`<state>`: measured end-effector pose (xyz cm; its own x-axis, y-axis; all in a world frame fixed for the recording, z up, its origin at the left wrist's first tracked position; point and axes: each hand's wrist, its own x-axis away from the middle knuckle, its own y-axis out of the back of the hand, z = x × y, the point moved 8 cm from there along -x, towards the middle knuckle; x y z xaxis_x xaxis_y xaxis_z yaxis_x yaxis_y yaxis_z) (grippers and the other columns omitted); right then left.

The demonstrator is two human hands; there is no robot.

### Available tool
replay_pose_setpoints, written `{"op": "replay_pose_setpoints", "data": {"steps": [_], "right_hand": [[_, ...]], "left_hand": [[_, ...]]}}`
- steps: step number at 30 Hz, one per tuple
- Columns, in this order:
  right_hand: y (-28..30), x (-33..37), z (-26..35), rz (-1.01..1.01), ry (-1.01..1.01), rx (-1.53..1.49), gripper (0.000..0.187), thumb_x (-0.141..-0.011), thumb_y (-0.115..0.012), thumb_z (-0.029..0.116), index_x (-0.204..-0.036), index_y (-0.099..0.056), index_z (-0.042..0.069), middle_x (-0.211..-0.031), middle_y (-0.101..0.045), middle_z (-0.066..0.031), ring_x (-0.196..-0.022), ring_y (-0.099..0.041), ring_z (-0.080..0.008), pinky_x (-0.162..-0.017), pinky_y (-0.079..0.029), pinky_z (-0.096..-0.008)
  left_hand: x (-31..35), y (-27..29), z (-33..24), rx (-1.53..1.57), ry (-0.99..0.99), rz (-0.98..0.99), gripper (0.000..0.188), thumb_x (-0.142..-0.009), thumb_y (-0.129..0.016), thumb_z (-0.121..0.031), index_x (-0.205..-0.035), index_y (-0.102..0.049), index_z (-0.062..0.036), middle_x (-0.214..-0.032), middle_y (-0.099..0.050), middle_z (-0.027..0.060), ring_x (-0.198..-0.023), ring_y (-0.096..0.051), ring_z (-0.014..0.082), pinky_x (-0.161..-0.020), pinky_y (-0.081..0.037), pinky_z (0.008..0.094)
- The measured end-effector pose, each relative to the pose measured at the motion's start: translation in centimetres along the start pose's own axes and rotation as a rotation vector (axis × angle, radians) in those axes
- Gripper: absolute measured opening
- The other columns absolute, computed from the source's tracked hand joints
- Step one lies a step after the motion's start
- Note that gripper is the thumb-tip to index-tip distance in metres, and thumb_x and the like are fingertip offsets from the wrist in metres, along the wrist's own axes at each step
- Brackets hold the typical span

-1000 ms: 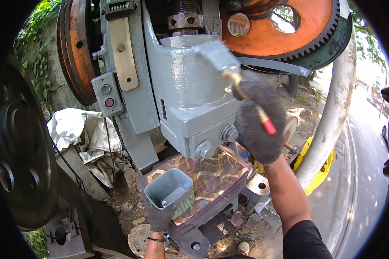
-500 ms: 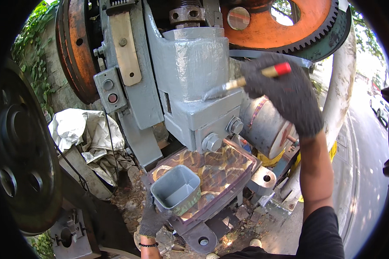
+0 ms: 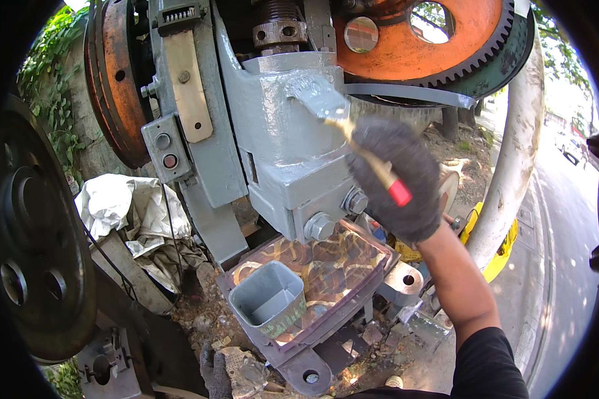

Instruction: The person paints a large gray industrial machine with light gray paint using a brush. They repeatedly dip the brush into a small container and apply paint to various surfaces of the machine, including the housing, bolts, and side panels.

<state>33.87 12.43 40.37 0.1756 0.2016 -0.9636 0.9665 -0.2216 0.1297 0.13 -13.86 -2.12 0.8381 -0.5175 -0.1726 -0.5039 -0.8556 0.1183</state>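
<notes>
My right hand, in a dark glove, is closed round a paintbrush with a red-tipped handle. The brush's bristles, loaded with grey paint, press on the upper face of a wet, glossy grey machine block. Low in the picture, my gloved left hand is apart from everything, fingers stretched out and nothing visible in them. Just above it a grey rectangular paint container, with some grey paint inside, stands on the patterned, paint-stained machine bed.
Orange wheels, one a toothed gear, flank the block. A button box sits on the grey column. At left are a dark wheel and crumpled white sheeting. A pale post and a road lie to the right.
The brush has gone from the block's lower ledge up to its upper face, its handle now pointing down right. My left hand has let go of the container and dropped toward the lower edge.
</notes>
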Motion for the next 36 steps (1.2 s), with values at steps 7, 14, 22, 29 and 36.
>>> {"op": "replay_pose_setpoints", "data": {"steps": [7,14,22,29,36], "right_hand": [[0.5,4.2,3.1,0.44,-0.152,0.037,0.028,-0.081,-0.083,0.005,-0.107,-0.074,0.003,-0.11,-0.074,-0.0158,-0.108,-0.071,-0.0338,-0.092,-0.058,-0.0435],[1.6,-1.0,3.0,0.221,-0.101,-0.105,0.029,-0.085,-0.082,0.012,-0.113,-0.076,0.006,-0.106,-0.076,-0.0099,-0.097,-0.073,-0.0249,-0.085,-0.059,-0.0381],[-2.2,-2.2,-1.3,0.275,-0.534,-0.447,0.022,-0.094,-0.074,0.01,-0.114,-0.073,-0.002,-0.091,-0.074,-0.0065,-0.079,-0.07,-0.0127,-0.072,-0.058,-0.0279],[1.7,-3.4,-2.6,0.216,-0.581,-0.429,0.022,-0.094,-0.073,0.007,-0.114,-0.071,-0.002,-0.091,-0.072,-0.008,-0.079,-0.07,-0.0143,-0.071,-0.057,-0.0286],[-4.0,-2.4,-0.8,0.315,-0.508,-0.379,0.029,-0.095,-0.076,0.015,-0.118,-0.072,-0.002,-0.093,-0.075,-0.0079,-0.079,-0.071,-0.0119,-0.071,-0.059,-0.0285]], "left_hand": [[0.1,2.8,2.0,-0.043,0.005,-0.141,0.051,-0.1,-0.063,-0.012,-0.146,-0.052,0.0068,-0.145,-0.059,0.0194,-0.133,-0.055,0.0266,-0.112,-0.044,0.0376],[0.8,5.0,2.7,-0.207,-0.041,-0.255,0.049,-0.101,-0.062,-0.015,-0.144,-0.055,0.0072,-0.142,-0.061,0.0187,-0.132,-0.056,0.0261,-0.112,-0.043,0.0375],[2.1,3.2,1.9,-0.085,0.033,-0.232,0.047,-0.1,-0.06,-0.017,-0.14,-0.057,0.0085,-0.14,-0.062,0.0163,-0.13,-0.057,0.0255,-0.114,-0.041,0.0365],[2.8,5.8,3.6,-0.077,0.11,-0.317,0.046,-0.1,-0.066,-0.011,-0.141,-0.056,0.0068,-0.137,-0.063,0.0155,-0.125,-0.059,0.0245,-0.109,-0.045,0.0379],[1.9,5.9,4.0,-0.107,0.058,-0.354,0.042,-0.102,-0.064,-0.013,-0.138,-0.058,0.0082,-0.139,-0.063,0.0174,-0.126,-0.059,0.0259,-0.111,-0.044,0.0376]]}}
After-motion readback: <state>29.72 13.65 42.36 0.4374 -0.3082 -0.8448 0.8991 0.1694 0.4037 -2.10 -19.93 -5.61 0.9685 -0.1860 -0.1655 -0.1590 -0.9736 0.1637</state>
